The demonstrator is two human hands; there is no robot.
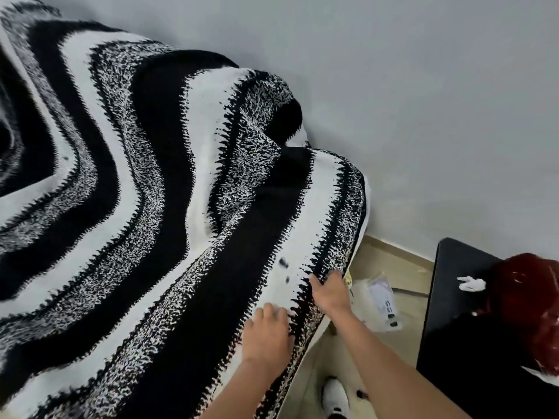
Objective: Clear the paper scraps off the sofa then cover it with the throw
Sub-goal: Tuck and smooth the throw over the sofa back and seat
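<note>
A black-and-white wavy-striped throw (145, 182) lies spread over the sofa, hiding it fully, with folds bunched near the wall. My left hand (266, 331) lies on the throw close to its right edge, fingers curled into the fabric. My right hand (329, 290) grips the throw's speckled edge where it hangs over the sofa's right end. No paper scraps show on the throw.
A clear plastic packet with paper (379, 300) lies on the beige floor (390, 261) right of the sofa. A black table (459, 328) at the right carries a dark red object (529, 303) and a white scrap (470, 282). My white shoe (334, 396) stands below. A grey wall is behind.
</note>
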